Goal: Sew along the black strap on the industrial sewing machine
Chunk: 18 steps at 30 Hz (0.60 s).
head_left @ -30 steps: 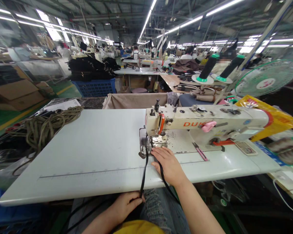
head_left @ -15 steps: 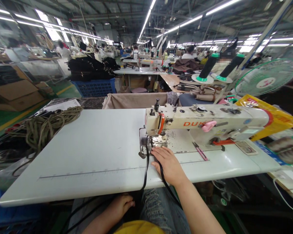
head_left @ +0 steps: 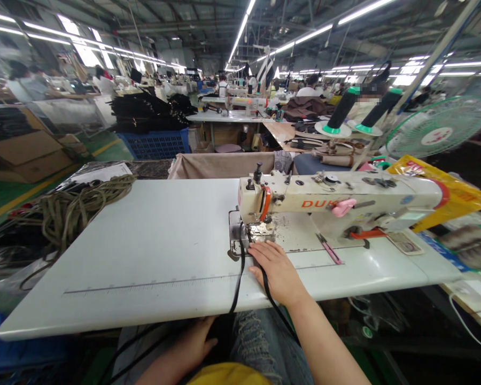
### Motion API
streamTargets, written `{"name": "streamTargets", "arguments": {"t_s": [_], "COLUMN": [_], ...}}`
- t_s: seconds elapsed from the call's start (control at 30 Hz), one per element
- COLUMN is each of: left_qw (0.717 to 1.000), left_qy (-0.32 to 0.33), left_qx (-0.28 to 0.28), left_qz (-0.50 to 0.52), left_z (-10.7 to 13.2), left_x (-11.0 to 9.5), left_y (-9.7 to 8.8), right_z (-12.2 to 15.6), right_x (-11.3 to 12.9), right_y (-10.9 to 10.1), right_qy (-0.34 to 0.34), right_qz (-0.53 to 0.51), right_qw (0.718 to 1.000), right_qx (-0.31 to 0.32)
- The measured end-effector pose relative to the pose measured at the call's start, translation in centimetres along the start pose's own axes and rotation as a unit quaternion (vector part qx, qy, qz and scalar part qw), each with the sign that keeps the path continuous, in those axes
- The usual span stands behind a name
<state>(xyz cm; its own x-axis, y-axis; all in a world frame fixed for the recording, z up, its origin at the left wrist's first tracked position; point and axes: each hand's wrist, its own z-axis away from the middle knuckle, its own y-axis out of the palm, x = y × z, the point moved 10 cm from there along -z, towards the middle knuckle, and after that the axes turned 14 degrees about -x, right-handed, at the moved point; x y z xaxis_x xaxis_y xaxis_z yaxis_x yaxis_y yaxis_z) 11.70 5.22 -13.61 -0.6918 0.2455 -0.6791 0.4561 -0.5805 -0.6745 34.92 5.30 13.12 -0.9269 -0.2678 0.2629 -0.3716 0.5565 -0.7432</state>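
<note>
A cream sewing machine (head_left: 369,199) stands on the white table (head_left: 144,240). A black strap (head_left: 237,278) runs from under its presser foot (head_left: 260,231) over the table's front edge into my lap. My right hand (head_left: 278,270) lies flat on the table just in front of the presser foot, fingers stretched out and pressing a second run of the strap. My left hand (head_left: 196,339) is below the table's front edge, close to the hanging strap, with its fingers loose and apart; its fingertips are in shadow.
A heap of olive cord (head_left: 76,206) sits on the table's far left. A pink-handled tool (head_left: 328,250) lies by the machine's base. Thread cones (head_left: 340,109), a fan (head_left: 436,128) and a yellow bag (head_left: 457,192) are at the right. Other workstations and people fill the background.
My left hand, pinching the strap at the table edge a second ago, has let go and dropped slightly below the edge. The right hand has stayed flat in place.
</note>
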Motion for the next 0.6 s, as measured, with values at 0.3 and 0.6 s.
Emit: {"name": "streamTargets", "arguments": {"t_s": [0.3,0.6], "left_qw": [0.984,0.999], "left_qy": [0.103,0.014], "left_qx": [-0.003,0.013], "left_qz": [0.146,-0.026], "left_z": [0.4,-1.2], "left_x": [-9.6,-0.8], "left_y": [-3.2,-0.3], "right_z": [0.1,0.0], "right_x": [-0.2,-0.1], "right_y": [0.1,0.0], "right_qy": [0.004,0.006], "right_qz": [-0.001,-0.002], "right_qw": [1.000,1.000], "right_qx": [0.008,0.006]}}
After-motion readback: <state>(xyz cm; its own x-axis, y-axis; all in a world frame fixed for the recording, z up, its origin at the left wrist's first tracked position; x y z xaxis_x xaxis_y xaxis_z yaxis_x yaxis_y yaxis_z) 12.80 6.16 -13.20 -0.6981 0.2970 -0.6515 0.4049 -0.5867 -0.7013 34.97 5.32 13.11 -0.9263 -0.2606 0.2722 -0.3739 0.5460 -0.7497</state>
